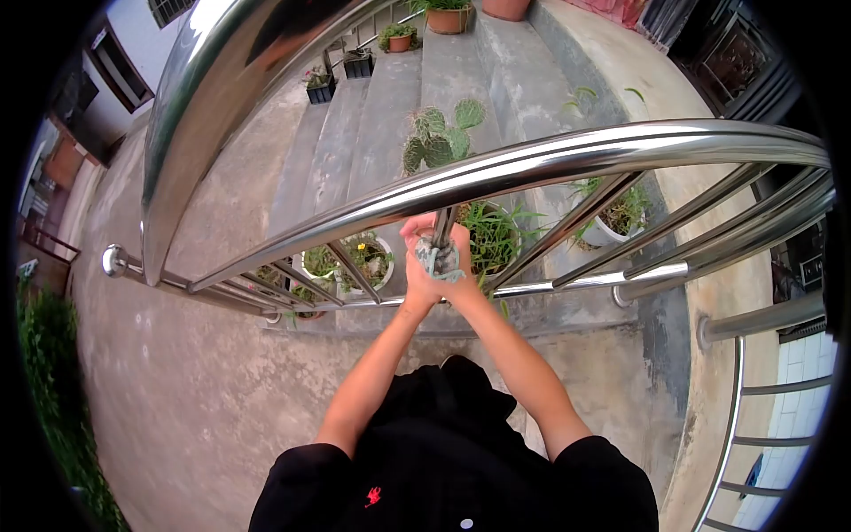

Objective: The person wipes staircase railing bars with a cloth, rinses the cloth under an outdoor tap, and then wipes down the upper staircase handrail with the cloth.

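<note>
Both my arms reach forward to one upright bar [446, 223] of a shiny metal railing. A grey-green knotted cloth or cord [436, 257] is wound around this bar, just below the curved top rail [532, 170]. My left hand [418, 266] closes on the bundle from the left, its fingers curled behind it. From the other side my right hand [461, 259] presses against the same bundle. The two wrists nearly touch below it. Some fingertips are hidden behind the cloth and the bar.
Behind the railing, grey concrete steps [390, 111] hold a prickly cactus [439, 137] and several potted plants, among them a grassy plant [490, 238] close to my right hand. A large curved metal rail [213, 97] rises at the upper left. Green bushes [53, 390] line the left edge.
</note>
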Available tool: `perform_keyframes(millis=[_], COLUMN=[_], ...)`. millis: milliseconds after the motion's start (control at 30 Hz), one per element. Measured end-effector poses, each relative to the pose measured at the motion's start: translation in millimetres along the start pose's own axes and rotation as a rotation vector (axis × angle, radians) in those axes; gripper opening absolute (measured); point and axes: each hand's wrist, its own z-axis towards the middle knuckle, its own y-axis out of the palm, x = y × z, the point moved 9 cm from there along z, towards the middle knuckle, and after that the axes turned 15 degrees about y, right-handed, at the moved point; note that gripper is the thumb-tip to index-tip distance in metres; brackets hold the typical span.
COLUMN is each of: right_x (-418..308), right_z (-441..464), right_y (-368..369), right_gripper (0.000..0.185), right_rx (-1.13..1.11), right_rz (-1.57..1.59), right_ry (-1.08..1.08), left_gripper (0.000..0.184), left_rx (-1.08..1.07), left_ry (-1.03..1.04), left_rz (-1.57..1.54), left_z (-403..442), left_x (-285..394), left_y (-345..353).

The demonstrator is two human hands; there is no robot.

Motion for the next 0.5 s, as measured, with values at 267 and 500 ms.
perform_keyframes(millis=[267,500], right_x=[78.4,227.2], right_z=[-8.0,-50.5], right_y=[-13.4,-23.7], right_gripper=[0.004,0.006], right_rx=[0.03,0.141], right_rz=[-0.034,-0.011], right_ry=[0.058,0.216], left_gripper=[0.029,0.021], left_rx=[-0.089,-0.242], left_ry=[-0.101,-0.08], left_rz=[-0.087,0.21], left_z=[-39.2,-107.2], left_x=[-68.1,-106.0], left_y=[9.6,2.9])
